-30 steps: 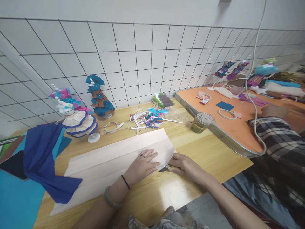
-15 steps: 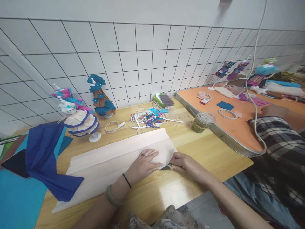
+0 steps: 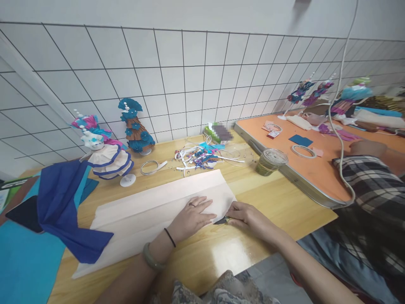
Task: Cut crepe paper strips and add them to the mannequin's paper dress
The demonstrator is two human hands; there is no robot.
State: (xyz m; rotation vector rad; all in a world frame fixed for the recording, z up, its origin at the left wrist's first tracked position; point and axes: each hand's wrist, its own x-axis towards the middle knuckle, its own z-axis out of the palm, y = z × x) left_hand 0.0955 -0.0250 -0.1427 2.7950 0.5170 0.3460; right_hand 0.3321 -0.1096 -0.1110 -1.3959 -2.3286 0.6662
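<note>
A long pale pink sheet of crepe paper point(image 3: 142, 211), with fold lines along it, lies slantwise on the wooden table. My left hand point(image 3: 196, 214) rests flat on its right part, fingers spread. At the sheet's lower right corner, my right hand point(image 3: 242, 214) is closed around what look like small scissors. Only the dark blade point(image 3: 220, 221) and a bit of yellowish metal show; the handles are hidden in the fingers. The blade lies at the paper's edge, near my left fingertips, and the corner is slightly lifted by my right hand.
Dark blue crepe paper point(image 3: 63, 211) overlaps the sheet's left end, beside a phone point(image 3: 23, 214). Paper-dressed figures point(image 3: 109, 158), a tape roll point(image 3: 149, 167), scraps point(image 3: 202, 156) and a lidded cup point(image 3: 270, 162) stand around. A co-worker's sleeve point(image 3: 370, 181) is at the right, by an orange table point(image 3: 325, 177).
The view has shifted slightly, so the scene sits a little further right. Both hands keep nearly the same place on the paper; the dark blade has barely moved.
</note>
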